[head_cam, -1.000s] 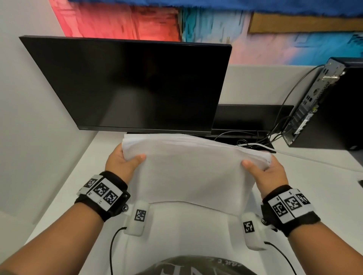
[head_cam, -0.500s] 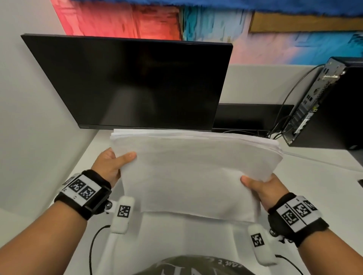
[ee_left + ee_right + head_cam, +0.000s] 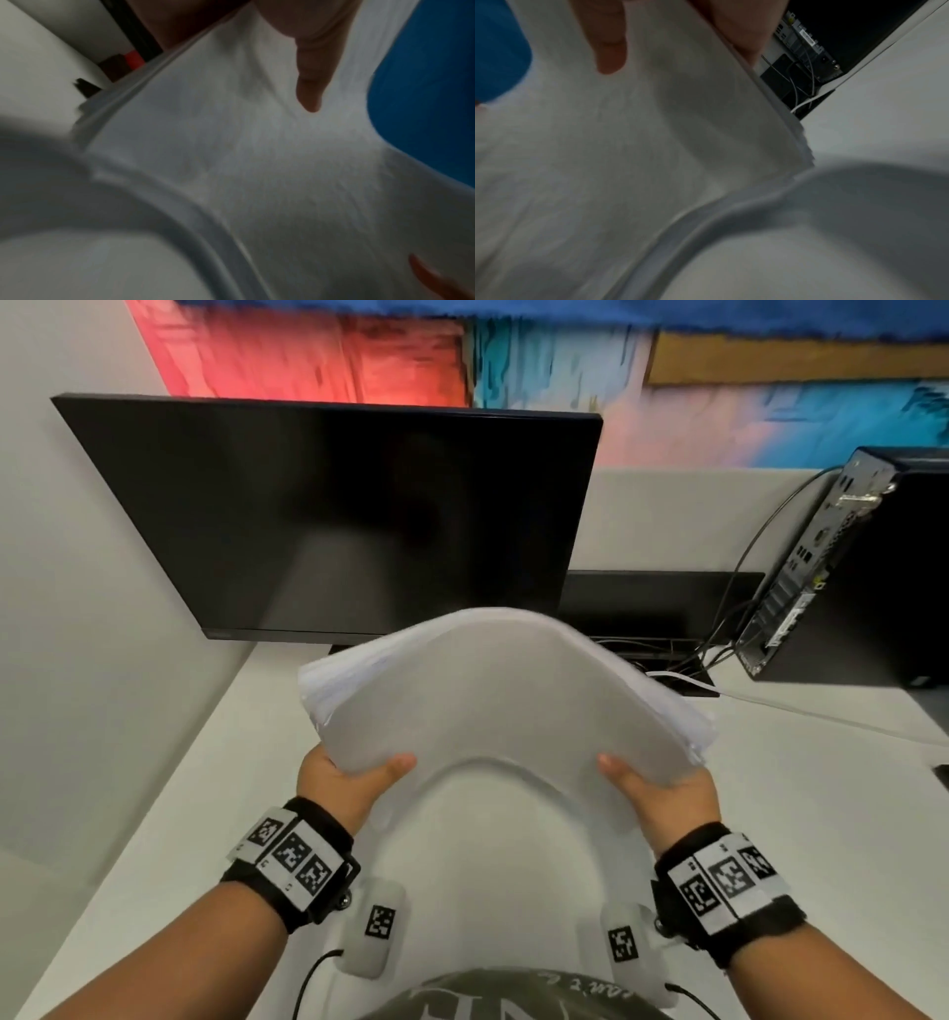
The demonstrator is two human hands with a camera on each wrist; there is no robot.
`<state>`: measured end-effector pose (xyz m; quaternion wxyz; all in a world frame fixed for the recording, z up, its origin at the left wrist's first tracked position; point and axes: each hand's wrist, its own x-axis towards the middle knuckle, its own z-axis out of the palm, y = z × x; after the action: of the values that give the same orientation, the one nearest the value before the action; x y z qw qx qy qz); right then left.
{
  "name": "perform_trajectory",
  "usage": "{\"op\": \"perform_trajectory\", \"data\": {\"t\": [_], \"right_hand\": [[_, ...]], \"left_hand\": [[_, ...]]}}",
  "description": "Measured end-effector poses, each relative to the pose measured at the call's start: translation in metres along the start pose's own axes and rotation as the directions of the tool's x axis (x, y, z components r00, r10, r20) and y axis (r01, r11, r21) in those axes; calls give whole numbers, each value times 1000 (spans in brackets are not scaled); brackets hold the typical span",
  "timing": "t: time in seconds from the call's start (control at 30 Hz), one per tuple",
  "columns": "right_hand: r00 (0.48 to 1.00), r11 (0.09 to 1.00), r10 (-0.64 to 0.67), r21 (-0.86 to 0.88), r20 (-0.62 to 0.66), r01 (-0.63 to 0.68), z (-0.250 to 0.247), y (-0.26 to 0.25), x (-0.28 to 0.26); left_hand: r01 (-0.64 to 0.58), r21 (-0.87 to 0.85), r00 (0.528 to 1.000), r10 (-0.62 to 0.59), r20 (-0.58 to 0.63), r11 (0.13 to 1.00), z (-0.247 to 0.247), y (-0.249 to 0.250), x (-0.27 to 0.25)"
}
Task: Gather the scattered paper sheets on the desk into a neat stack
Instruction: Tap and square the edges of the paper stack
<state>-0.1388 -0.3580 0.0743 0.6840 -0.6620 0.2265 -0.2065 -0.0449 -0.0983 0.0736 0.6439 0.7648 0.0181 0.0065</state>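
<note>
Head view: both hands, left hand and right hand, pinch the paper stack above the bench (bowed upward); loose sheets may slip and fan out.

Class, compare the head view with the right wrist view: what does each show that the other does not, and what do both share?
Only the head view shows the monitor, the left hand and the whole stack bowed upward in an arch. Only the right wrist view shows the stack's layered side edge up close. Both show the paper stack held by the right hand, the computer tower and the desk.
</note>
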Motion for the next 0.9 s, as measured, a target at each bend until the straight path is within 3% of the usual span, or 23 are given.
{"op": "perform_trajectory", "data": {"t": [0.13, 0.23, 0.33, 0.4, 0.6, 0.7, 0.8, 0.9], "right_hand": [[996, 981, 75, -183, 40, -66, -1, 10, -1], [998, 979, 67, -191, -15, -68, -1, 5, 2], [996, 996, 67, -62, -54, -70, -3, -1, 3], [996, 995, 76, -66, -45, -79, -5, -1, 4], [999, 999, 32, -10, 23, -31, -3, -17, 8], [1000, 1000, 6, -11, -22, -6, -1, -32, 14], [997, 999, 12, -35, -77, -14, 2, -40, 24], [991, 999, 34, -14, -129, -36, 5, -38, 34]], "left_hand": [[111, 60, 994, -110, -16, 992, 0, -10, -2], [170, 59, 985, -168, -31, 984, -2, -7, -2], [111, 42, 994, -110, -28, 993, -3, 0, -2], [69, 67, 998, -69, -4, 995, -3, -1, 2], [94, -9, 995, -94, 44, 996, -6, 4, 9], [84, -123, 996, -86, -10, 989, -8, 18, 15], [10, -88, 998, -15, -60, 996, -9, 30, 22], [20, -100, 994, -30, -105, 995, -8, 40, 27]]}}
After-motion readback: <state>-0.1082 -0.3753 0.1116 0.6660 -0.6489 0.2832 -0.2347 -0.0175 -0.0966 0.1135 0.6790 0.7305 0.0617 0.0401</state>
